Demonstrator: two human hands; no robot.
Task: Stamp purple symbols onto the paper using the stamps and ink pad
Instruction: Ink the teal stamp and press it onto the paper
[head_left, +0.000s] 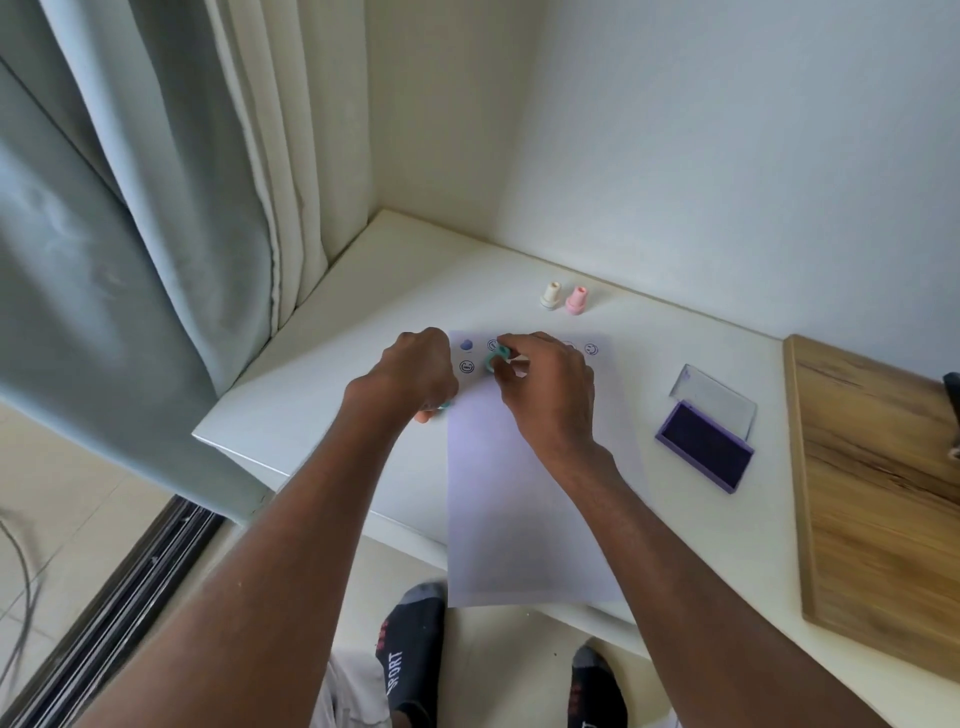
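Note:
A white sheet of paper (519, 493) lies on the white table (322, 395), with several purple stamped symbols (466, 367) along its far edge. My right hand (545, 384) pinches a small teal stamp (496, 358) just above that row of marks. My left hand (415, 369) is closed at the paper's left edge, with a bit of teal, perhaps a cap, showing under its fingers (444, 405). The purple ink pad (704, 447) sits to the right with its clear lid (714, 389) folded back. A cream stamp (550, 295) and a pink stamp (575, 300) stand upright behind the paper.
A wooden board (878, 493) lies at the right end of the table. Grey curtains (130, 234) hang at the left, walls close in behind. The paper's near end overhangs the table's front edge, above my feet in dark socks (415, 649).

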